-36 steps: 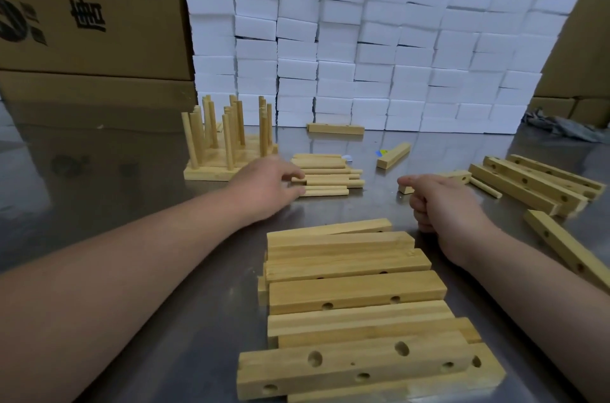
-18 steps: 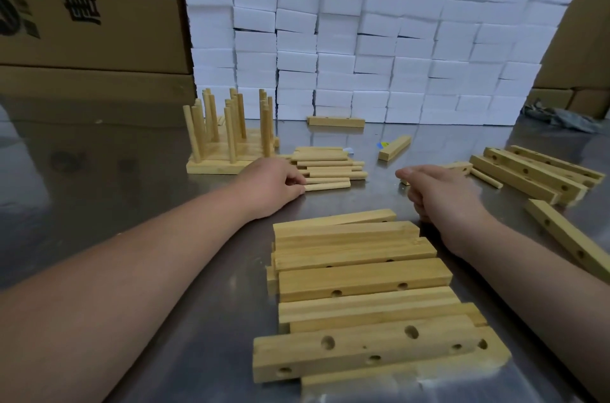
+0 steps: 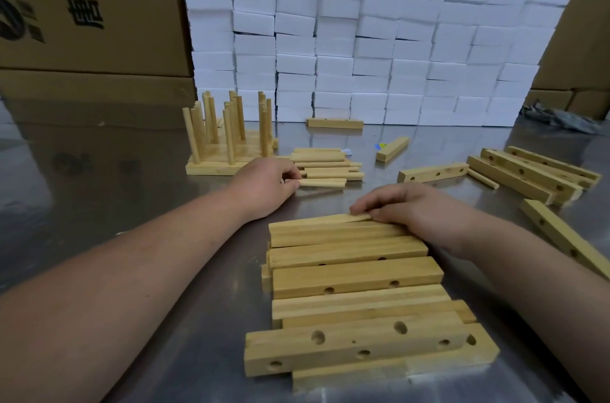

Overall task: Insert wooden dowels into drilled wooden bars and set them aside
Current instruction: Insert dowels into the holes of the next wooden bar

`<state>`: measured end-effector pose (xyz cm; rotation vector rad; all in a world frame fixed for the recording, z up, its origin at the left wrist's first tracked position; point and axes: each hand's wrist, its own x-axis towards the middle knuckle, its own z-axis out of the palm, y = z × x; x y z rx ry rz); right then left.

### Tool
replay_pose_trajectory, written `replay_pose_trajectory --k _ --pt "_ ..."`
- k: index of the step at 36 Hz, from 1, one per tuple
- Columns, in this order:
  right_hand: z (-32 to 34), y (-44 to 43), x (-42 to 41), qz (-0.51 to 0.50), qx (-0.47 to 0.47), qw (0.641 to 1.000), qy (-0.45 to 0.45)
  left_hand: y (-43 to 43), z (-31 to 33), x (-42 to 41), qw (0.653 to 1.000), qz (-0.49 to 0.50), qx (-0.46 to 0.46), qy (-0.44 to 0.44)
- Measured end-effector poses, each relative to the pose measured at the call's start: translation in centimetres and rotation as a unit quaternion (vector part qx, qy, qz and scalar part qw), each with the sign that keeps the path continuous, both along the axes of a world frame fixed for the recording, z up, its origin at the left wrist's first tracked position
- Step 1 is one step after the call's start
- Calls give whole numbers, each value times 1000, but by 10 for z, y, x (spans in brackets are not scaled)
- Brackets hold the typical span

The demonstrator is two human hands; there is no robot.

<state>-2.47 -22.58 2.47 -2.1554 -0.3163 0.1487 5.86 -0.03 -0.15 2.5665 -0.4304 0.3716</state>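
Pinching one dowel (image 3: 325, 183) that lies lengthwise rightward from its fingertips, the left hand (image 3: 264, 185) grasps; the right hand (image 3: 416, 208) rests relaxed fingers along the farthest drilled bar (image 3: 310, 221).

A single wide-angle head view looks forward and down across the table (image 3: 99, 204), close above the wooden bars (image 3: 356, 277), facing the stacked white blocks (image 3: 379, 49) and cardboard boxes (image 3: 82, 6) at the far edge.

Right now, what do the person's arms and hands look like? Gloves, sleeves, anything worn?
Nothing worn that the head view shows. The left hand and right hand have no gloves, and no rings are visible on the fingers. The left forearm and right forearm show no sleeves, watch, bands, tape or markings up to the frame edge.
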Motion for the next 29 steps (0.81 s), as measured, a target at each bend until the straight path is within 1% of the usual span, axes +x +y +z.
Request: replay_pose_trajectory --k 5,9,16,21,24,27,29 --pt "-1 0 1 -21 20 999 21 0 0 0 1000 -3 -5 3" --pt "1 0 1 -35 22 999 10 0 1 -1 1000 -5 -13 5" --pt "4 1 -4 -7 -53 999 6 1 2 -1 1000 0 -13 9" --pt "6 1 -7 -10 -63 998 11 -2 3 -4 1000 20 -16 1" --pt "6 2 -9 -11 -53 998 8 -2 4 -7 998 48 -50 -8" --pt "4 2 -8 -27 2 999 16 0 10 -10 989 67 -129 11" --pt "2 -1 -6 -43 38 998 7 3 16 -14 982 79 -166 33"
